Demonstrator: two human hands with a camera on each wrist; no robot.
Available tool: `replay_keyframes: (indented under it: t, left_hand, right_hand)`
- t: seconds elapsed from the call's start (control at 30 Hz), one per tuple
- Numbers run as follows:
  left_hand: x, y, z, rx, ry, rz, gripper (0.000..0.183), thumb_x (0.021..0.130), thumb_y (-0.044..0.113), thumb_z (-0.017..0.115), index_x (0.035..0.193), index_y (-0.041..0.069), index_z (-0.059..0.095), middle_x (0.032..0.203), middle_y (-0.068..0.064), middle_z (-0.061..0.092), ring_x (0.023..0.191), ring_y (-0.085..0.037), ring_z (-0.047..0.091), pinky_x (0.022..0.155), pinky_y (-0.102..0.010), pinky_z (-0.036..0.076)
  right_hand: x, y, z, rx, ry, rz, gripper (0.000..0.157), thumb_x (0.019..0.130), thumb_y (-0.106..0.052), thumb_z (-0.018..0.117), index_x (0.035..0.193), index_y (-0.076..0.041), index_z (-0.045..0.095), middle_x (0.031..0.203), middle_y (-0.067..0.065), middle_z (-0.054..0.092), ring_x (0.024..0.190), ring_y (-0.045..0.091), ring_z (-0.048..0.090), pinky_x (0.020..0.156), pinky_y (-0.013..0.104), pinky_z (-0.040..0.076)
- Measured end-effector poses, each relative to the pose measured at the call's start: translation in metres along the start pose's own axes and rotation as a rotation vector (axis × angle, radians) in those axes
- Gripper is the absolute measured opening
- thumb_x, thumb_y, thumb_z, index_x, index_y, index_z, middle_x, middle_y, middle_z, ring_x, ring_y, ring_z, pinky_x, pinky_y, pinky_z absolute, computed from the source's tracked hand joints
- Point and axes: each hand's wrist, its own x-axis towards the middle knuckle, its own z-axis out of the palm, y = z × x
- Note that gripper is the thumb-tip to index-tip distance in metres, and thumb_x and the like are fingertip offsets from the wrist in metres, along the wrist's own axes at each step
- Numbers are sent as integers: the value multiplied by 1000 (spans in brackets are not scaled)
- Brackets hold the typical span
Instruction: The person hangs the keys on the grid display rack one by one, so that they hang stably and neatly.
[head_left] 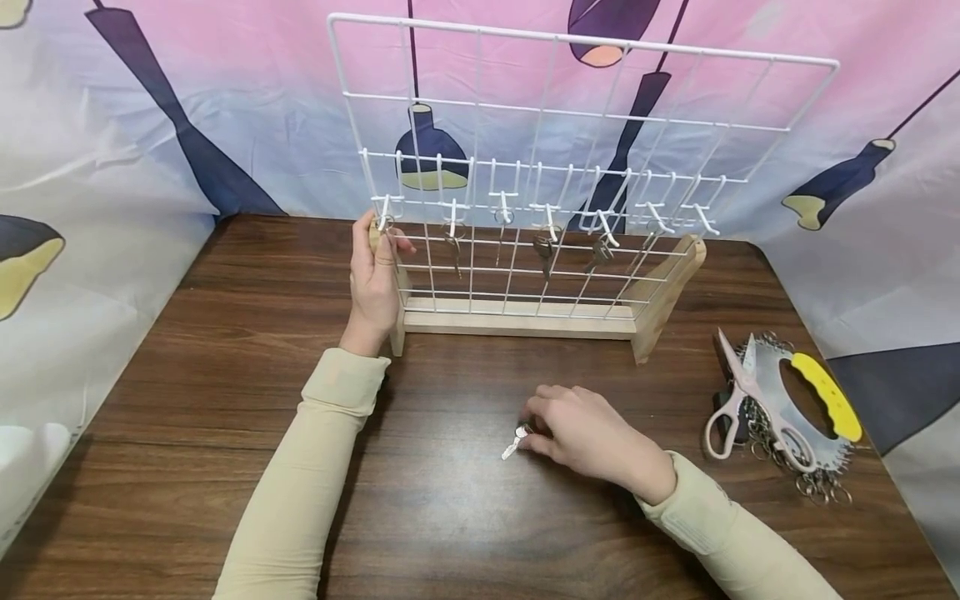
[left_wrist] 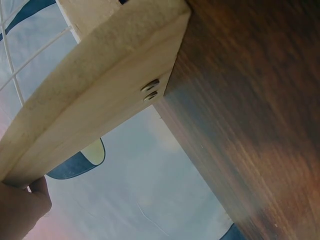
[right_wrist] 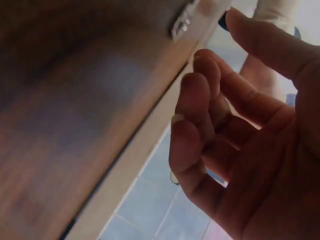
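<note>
A white wire display rack (head_left: 517,179) stands upright on a wooden base (head_left: 517,323). Several keys (head_left: 545,250) hang from its row of white hooks. My left hand (head_left: 375,275) grips the top of the rack's left wooden side post (left_wrist: 100,95), fingers and thumb round its edge. Near the front of the rack, a small silver key (head_left: 513,447) lies at the fingertips of my right hand (head_left: 581,429). In the right wrist view those fingers bend loosely and the thumb (right_wrist: 270,42) stands apart from them, while the key (right_wrist: 182,22) shows blurred beyond them.
At the right lie pink-handled scissors (head_left: 738,379) across a grey toothed plate (head_left: 813,442) with a yellow handle (head_left: 827,398). Several metal rings hang about the plate's edge. A printed cloth (head_left: 262,83) hangs behind the dark wooden table (head_left: 420,500).
</note>
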Motion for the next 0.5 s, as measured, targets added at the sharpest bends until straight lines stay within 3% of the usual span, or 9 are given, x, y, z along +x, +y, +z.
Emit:
replay_keyframes:
  t: [0.13,0.33,0.5]
  left_hand:
    - [0,2,0,-9,-9,1,33,103,8,33,130,-12,37,89,-14,52,83,-37,52,86,-35,49]
    - [0,3,0,-10,9,-29,31,102,1,31,130,-12,37,89,-17,51,82,-28,54,86,-32,48]
    - [0,3,0,-9,10,-27,31,101,-3,29,129,-12,38,88,-22,49,81,-21,56,85,-35,49]
  right_hand:
    - [-1,-4,5,-89,2,-44,16,83,-33,77,88,-20,72,79,-10,53,64,7,49,59,28,44]
    - [0,-7,10,-177,29,-79,7,84,-25,75,86,-19,73,78,-8,56,73,14,57,59,30,43]
    - [0,-8,13,-218,65,-96,4,84,-21,74,82,-18,72,75,-8,55,71,15,56,59,33,46]
